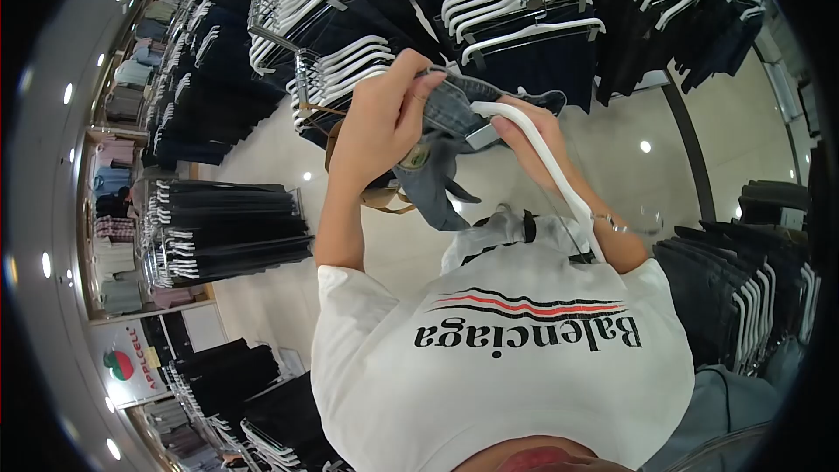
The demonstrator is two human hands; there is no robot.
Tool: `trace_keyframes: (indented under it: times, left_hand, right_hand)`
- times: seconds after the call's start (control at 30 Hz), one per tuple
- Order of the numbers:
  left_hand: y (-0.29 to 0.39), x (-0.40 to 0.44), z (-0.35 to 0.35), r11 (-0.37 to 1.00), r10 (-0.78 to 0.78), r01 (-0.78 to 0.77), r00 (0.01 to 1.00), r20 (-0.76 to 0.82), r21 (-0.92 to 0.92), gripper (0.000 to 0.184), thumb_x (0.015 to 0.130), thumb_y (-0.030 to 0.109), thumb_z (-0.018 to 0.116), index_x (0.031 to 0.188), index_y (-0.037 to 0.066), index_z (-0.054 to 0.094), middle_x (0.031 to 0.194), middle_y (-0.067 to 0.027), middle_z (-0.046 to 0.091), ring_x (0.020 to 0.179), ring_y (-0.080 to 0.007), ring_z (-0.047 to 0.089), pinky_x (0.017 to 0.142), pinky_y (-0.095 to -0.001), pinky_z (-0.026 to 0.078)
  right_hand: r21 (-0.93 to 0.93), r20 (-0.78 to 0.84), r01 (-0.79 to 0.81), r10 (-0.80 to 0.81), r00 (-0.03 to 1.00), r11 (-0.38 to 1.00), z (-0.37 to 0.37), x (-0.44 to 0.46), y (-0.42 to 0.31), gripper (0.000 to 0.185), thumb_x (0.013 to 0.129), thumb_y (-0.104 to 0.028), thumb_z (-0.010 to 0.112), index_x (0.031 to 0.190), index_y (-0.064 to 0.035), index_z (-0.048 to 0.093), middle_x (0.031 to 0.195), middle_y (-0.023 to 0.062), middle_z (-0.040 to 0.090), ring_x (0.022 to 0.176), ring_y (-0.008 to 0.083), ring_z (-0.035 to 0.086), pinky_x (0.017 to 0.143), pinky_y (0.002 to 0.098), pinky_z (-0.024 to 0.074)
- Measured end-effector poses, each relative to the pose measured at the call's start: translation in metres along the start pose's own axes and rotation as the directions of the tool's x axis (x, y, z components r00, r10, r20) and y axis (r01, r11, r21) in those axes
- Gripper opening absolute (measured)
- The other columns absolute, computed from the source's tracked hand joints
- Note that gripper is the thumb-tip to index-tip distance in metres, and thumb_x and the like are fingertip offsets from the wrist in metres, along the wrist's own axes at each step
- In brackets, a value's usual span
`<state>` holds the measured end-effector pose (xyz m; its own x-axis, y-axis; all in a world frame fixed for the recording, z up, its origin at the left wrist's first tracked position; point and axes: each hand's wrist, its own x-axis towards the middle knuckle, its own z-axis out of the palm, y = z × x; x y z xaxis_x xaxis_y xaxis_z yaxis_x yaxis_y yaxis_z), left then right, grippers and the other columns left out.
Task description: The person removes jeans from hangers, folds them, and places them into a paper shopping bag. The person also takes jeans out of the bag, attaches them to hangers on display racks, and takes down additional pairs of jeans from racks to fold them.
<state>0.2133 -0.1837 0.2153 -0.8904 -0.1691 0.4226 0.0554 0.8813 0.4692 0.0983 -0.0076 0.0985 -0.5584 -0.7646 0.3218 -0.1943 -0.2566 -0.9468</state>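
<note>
A pair of grey-blue jeans [430,192] hangs in front of my white T-shirt, with its waistband stretched between my hands. My left hand [377,118] pinches the waistband, thumb against the bent fingers. A round label [416,156] shows on the denim just below it. My right hand [535,142] is closed around a white clip hanger [559,166], its thumb by a clip [481,135] at the waistband. The hanger slants down toward my right forearm. Whether the clip grips the denim I cannot tell. My right fingers are partly hidden behind the hanger.
Ahead, racks hold dark trousers on white hangers [524,4]. More dark trousers [232,227] hang at the left, and others [708,288] at the right. A tan bag [389,198] shows below my left hand. Pale shiny floor [262,297] lies between the racks.
</note>
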Motion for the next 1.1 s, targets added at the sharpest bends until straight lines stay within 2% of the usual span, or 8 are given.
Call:
trace_keyframes:
  times: [0.1,0.27,0.4,0.5,0.57,0.67,0.97,1.1]
  left_hand:
    - [-0.011,-0.007,-0.004,0.994,0.004,-0.004,1.0,-0.003,-0.107,0.01,0.098,0.01,0.068,0.098,0.001,0.064,0.06,-0.0117,0.055,0.051,-0.0233,0.05,0.052,-0.0316,0.038]
    - [-0.024,-0.014,-0.01,0.958,-0.071,0.125,0.975,0.21,-0.258,0.032,0.078,0.017,0.09,0.1,0.001,0.073,0.074,-0.0043,0.073,0.062,-0.0045,0.059,0.058,-0.0214,0.045]
    - [-0.026,-0.014,-0.009,0.929,-0.015,0.075,0.986,0.166,-0.362,0.026,0.081,0.014,0.088,0.098,0.0,0.075,0.075,-0.005,0.072,0.064,-0.0053,0.059,0.06,-0.0221,0.046]
    - [-0.032,-0.011,-0.008,0.968,-0.07,0.102,0.987,0.142,-0.23,0.018,0.078,0.001,0.084,0.093,-0.004,0.076,0.086,-0.004,0.072,0.077,-0.0098,0.065,0.072,-0.0247,0.05]
    - [-0.038,-0.007,0.003,0.959,0.142,-0.156,0.987,-0.074,-0.236,0.018,0.09,0.013,0.08,0.1,-0.001,0.074,0.078,-0.004,0.071,0.068,-0.0098,0.06,0.063,-0.0262,0.048]
    - [-0.027,-0.011,0.005,0.896,-0.097,0.111,0.994,0.055,-0.43,0.02,0.099,0.019,0.071,0.1,-0.001,0.072,0.073,-0.0063,0.067,0.062,-0.0118,0.055,0.06,-0.0273,0.045]
    - [-0.014,-0.009,0.009,0.939,-0.137,0.159,0.986,0.093,-0.306,0.028,0.106,0.024,0.06,0.101,-0.002,0.07,0.063,-0.0093,0.058,0.056,-0.0135,0.044,0.056,-0.0275,0.042]
    - [-0.015,-0.009,0.007,0.925,-0.126,0.147,0.989,0.083,-0.351,0.028,0.105,0.024,0.061,0.101,-0.002,0.071,0.063,-0.0096,0.059,0.056,-0.0129,0.046,0.056,-0.0273,0.043]
  right_hand:
    - [-0.027,-0.095,0.098,-0.1,0.99,0.995,-0.005,-0.001,0.004,0.012,0.096,-0.005,0.069,0.101,0.0052,0.071,0.088,0.0061,0.065,0.076,0.0132,0.056,0.069,0.0263,0.0448]
    - [-0.132,-0.081,0.258,-0.27,0.96,0.957,-0.01,0.007,0.0,0.008,0.092,-0.003,0.072,0.095,0.005,0.071,0.087,0.0068,0.066,0.071,0.0172,0.051,0.069,0.0304,0.0399]
    - [-0.112,-0.06,0.227,-0.235,0.97,0.967,-0.01,0.009,0.002,0.008,0.091,-0.002,0.072,0.093,0.0053,0.07,0.088,0.0076,0.066,0.072,0.0176,0.05,0.07,0.0312,0.0399]
    - [-0.165,-0.04,0.313,-0.324,0.945,0.935,-0.013,0.008,0.007,0.008,0.09,-0.002,0.072,0.091,0.0058,0.069,0.09,0.009,0.066,0.072,0.0189,0.051,0.07,0.0306,0.0403]
    - [-0.167,-0.045,0.335,-0.346,0.937,0.927,-0.014,0.008,0.006,0.009,0.09,-0.002,0.071,0.091,0.0061,0.068,0.092,0.0098,0.066,0.073,0.0194,0.052,0.07,0.0306,0.0412]
    - [-0.141,-0.052,0.319,-0.329,0.943,0.937,-0.015,0.005,0.005,0.009,0.091,-0.003,0.069,0.092,0.0065,0.067,0.095,0.0108,0.066,0.074,0.0197,0.054,0.069,0.0303,0.0429]
    - [-0.078,-0.061,0.205,-0.21,0.976,0.976,-0.016,0.001,0.011,0.012,0.093,-0.002,0.066,0.099,0.0084,0.065,0.099,0.0113,0.063,0.079,0.0173,0.059,0.069,0.0276,0.0448]
    - [-0.136,-0.099,0.34,-0.355,0.93,0.93,-0.024,0.005,0.014,0.03,0.099,-0.021,0.062,0.102,0.0087,0.065,0.1,0.0117,0.063,0.082,0.0173,0.058,0.072,0.0288,0.0459]
